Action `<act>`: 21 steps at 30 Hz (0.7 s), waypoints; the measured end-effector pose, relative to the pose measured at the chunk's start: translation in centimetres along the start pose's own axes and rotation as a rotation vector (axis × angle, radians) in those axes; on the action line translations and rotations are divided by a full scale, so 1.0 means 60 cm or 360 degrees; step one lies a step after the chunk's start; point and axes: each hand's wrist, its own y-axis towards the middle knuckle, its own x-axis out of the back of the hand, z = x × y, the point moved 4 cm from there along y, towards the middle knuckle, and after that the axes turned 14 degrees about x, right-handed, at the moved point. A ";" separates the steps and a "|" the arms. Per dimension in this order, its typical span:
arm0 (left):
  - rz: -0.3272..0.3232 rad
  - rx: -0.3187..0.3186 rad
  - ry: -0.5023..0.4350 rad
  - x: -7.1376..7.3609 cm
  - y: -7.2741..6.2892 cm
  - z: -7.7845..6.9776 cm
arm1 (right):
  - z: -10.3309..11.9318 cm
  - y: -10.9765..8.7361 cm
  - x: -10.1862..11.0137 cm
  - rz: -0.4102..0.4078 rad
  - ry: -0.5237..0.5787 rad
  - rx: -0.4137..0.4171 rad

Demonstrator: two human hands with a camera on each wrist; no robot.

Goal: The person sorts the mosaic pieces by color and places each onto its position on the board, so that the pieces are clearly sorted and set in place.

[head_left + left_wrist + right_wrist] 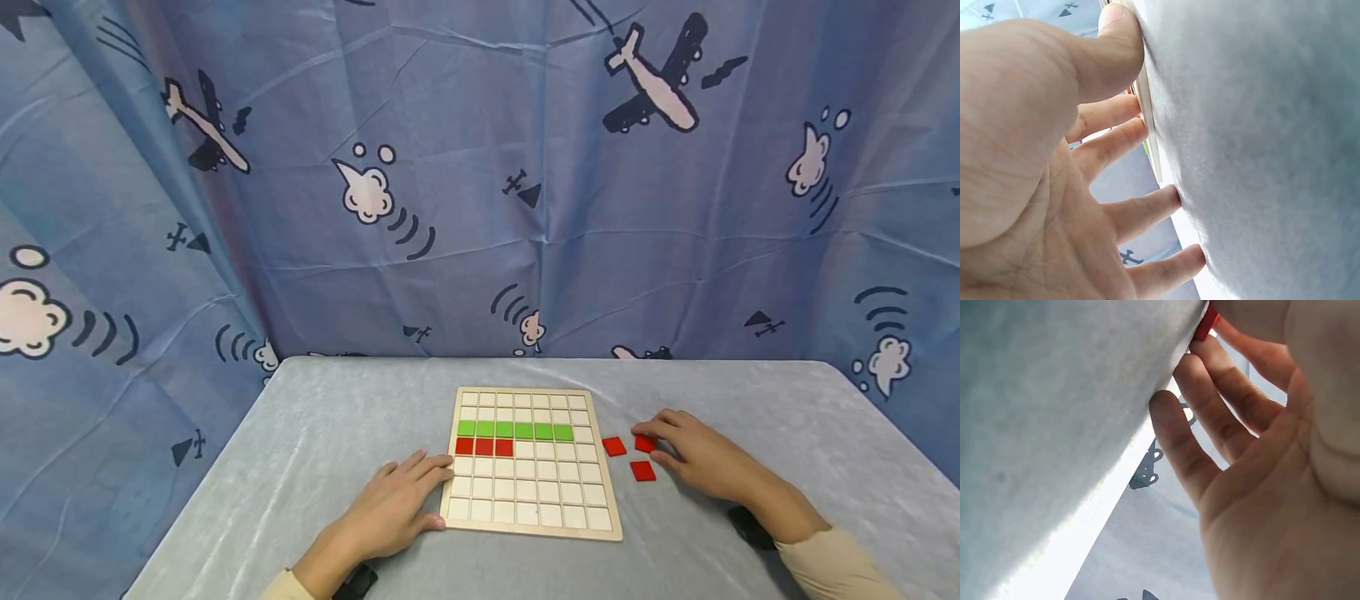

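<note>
A square wooden grid board (537, 533) lies flat on the table. One row of it holds several green tiles (504, 430), and the row below has three red tiles (483, 447) at its left end. My left hand (393, 508) rests at the board's left side, fingers extended, thumb and fingertips against the edge. To the right of the board, my right hand (697, 454) pinches a loose red tile (643, 443) between thumb and index finger, close to the tabletop. Part of a red tile (1207, 324) shows by those fingers in the right wrist view.
Two more red tiles lie loose nearby, one beside the board's right edge (614, 447) and another just in front of the right fingertips (642, 471). A pale grey cloth (337, 417) covers the table. Behind it hangs a blue curtain (450, 275) printed with planes.
</note>
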 end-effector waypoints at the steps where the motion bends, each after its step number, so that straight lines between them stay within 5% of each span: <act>1: -0.0003 -0.0003 -0.0002 0.000 0.000 0.000 | 0.000 0.000 0.000 -0.0003 0.0002 0.0002; 21: -0.0006 -0.0008 0.0004 0.001 0.000 0.000 | 0.001 0.004 0.006 -0.0023 0.0110 -0.0052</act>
